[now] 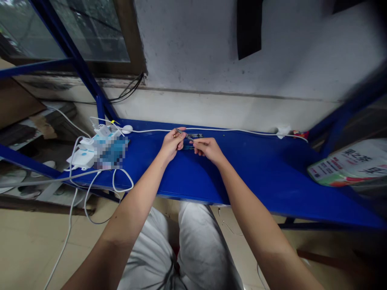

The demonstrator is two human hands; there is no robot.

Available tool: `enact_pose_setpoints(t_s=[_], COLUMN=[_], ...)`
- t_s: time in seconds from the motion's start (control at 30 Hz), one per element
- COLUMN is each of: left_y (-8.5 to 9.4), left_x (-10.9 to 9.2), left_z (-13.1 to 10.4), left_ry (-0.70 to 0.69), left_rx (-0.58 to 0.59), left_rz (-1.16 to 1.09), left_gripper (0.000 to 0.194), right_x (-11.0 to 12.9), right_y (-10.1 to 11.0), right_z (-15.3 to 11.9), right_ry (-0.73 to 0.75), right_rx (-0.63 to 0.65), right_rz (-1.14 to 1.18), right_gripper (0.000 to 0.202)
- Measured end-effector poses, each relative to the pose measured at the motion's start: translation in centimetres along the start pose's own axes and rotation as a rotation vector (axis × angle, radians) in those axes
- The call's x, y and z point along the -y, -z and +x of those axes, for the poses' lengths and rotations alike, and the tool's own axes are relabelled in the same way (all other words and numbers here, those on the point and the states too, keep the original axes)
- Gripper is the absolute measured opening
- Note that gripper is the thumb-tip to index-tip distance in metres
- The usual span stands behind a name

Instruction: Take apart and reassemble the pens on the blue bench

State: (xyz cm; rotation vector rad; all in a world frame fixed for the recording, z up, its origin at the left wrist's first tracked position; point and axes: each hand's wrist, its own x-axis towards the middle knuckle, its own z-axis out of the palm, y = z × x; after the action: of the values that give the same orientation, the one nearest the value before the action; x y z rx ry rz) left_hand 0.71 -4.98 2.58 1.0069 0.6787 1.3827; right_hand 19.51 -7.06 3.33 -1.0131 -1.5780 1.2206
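Observation:
Over the back middle of the blue tabletop (248, 165), my two hands meet around a slim, grey, metallic-looking piece (189, 137). My left hand (173, 144) is closed on one end of it, which sticks up past the fingers. Thumb and fingers of my right hand (208, 149) pinch the other end. The piece is too small to name, and I cannot tell whether it is one part or two. Several small thin items (197, 135) lie on the tabletop just behind and below my hands, partly hidden by them.
White power strips (83, 156) with plugs and cables crowd the left end, beside a pixelated blue object (113, 152). A white cable (238, 130) runs along the back edge. A large printed white bag (350, 163) stands at the right. Blue frame posts (81, 68) rise at both sides.

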Motion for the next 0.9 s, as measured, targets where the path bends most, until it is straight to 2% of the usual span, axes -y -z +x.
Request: enact_pose_setpoints(t_s=[0.1,0.23,0.3,0.43,0.6,0.77,0.9], left_y=[0.03,0.09,0.09,-0.07,-0.10,0.17,0.21], left_x=[-0.01,-0.15,0.04,0.30,0.09,0.37,0.19], left_z=[0.04,-0.03,0.00,0.05,-0.03,0.01,-0.02], left_ry=[0.013,0.051,0.046,0.001,0.004,-0.027,-0.008], left_rx=[-0.013,0.075,0.048,-0.059,0.052,0.007,0.060], left_rz=[-0.040,-0.032,0.021,0.076,0.103,0.101,0.068], left_gripper=[0.036,0.037,0.036,0.046,0.040,0.040,0.040], right_x=[0.03,-0.05,-0.18,-0.50,-0.55,-0.41,-0.49], right_y=[-0.18,-0.15,-0.09,0.02,0.21,0.36,0.52], right_z=[0.06,0.13,0.18,0.32,0.39,0.30,0.33], right_ry=[0.019,0.031,0.030,0.028,0.032,0.026,0.027], right_rx=[0.000,-0.018,-0.020,-0.028,-0.028,-0.030,-0.043], right_rz=[-0.026,-0.039,-0.044,-0.044,-0.027,-0.023,-0.012], right_gripper=[0.032,0.034,0.035,0.037,0.038,0.037,0.037])
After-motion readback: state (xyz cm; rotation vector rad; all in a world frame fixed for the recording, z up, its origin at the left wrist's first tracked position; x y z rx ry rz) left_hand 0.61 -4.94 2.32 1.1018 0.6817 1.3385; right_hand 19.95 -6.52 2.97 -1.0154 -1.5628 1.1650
